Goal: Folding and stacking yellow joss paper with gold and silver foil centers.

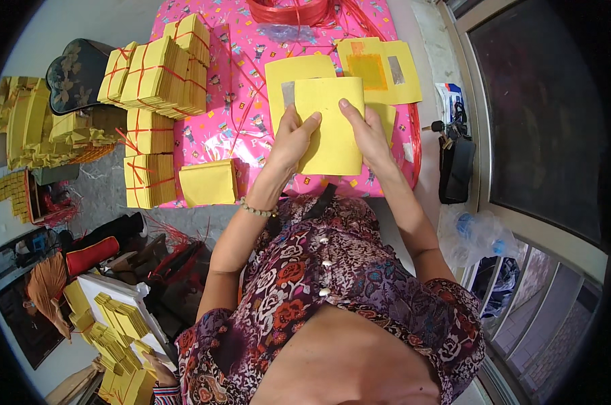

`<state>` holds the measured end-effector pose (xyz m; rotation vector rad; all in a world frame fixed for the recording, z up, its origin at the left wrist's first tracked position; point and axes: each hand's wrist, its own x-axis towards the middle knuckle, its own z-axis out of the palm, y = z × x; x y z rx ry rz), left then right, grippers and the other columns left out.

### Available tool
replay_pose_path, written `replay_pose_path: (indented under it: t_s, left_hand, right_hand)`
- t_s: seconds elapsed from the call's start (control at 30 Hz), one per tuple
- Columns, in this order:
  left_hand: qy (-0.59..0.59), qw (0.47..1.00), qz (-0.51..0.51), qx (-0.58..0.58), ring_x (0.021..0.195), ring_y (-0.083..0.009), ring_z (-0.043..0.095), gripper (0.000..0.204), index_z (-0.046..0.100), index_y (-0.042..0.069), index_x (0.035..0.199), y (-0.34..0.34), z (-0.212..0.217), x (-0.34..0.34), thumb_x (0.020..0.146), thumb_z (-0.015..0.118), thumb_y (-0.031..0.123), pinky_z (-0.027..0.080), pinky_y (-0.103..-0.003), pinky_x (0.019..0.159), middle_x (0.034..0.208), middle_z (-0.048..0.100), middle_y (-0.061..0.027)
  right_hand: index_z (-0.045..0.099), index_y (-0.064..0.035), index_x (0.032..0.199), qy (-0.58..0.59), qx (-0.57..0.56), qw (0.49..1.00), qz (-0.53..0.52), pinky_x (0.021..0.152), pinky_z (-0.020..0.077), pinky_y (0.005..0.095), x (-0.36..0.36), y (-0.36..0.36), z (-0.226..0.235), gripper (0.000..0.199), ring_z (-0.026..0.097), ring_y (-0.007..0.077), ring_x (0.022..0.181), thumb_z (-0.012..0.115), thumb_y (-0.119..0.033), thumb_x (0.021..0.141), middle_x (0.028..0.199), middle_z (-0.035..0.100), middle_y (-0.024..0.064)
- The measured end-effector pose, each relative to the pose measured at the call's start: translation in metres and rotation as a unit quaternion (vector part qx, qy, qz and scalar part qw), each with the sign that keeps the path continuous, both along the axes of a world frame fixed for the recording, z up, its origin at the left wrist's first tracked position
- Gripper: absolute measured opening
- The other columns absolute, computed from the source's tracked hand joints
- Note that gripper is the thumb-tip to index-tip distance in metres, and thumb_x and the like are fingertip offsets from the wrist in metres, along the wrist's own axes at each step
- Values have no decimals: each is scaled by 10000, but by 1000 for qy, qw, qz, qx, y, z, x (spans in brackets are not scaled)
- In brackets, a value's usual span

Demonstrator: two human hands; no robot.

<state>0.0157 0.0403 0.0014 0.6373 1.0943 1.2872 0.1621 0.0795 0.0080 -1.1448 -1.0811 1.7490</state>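
Observation:
A block of yellow paper sheets is held upright in front of me over the table. My left hand grips its left edge with the thumb on the front face. On the right edge my right hand has the same kind of grip, thumb near the upper corner. Behind the block lies a yellow sheet with a silver patch, partly covered. Farther right are yellow sheets with orange and silver patches. To the left of my left hand rests a loose stack of yellow paper.
Yellow paper bundles tied with red string are piled on the table's left side. A coil of red plastic string lies at the far edge of the pink tablecloth. At lower left, another person's hand is beside more yellow paper.

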Motion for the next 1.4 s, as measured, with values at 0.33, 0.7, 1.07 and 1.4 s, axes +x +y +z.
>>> replay_pose_path:
  t_s: [0.33,0.7,1.07,1.4]
  left_hand:
    - [129,987,9,91,1114,-187,516,438,336,-22,1326,-18,-8,7,923,498,32,410,-302,933,1213,530,-148]
    - [90,994,-16,67,1127,-171,512,443,345,-7,1343,-37,-7,1,931,503,36,413,-296,941,1236,530,-131]
    - [111,990,18,86,1029,-144,555,324,406,16,1244,-43,4,-1,939,508,55,449,-283,867,1124,580,-91]
    - [142,970,62,188,988,-123,557,304,452,27,1212,-11,-21,-23,935,554,100,464,-279,841,1078,588,-66]
  right_hand:
    - [602,12,1056,22,91,995,-44,699,478,226,6,5,-7,247,589,64,776,533,-203,957,905,652,32]
    - [617,28,1027,-16,82,997,3,720,482,221,26,-14,-11,205,588,69,799,562,-148,939,903,659,34]
    - [607,55,1086,-1,70,992,105,774,490,244,34,-43,-18,240,594,88,875,594,-113,915,981,668,73]
    - [620,-9,1037,-224,249,939,82,714,481,312,22,-9,-37,330,639,205,772,706,-228,806,833,660,135]
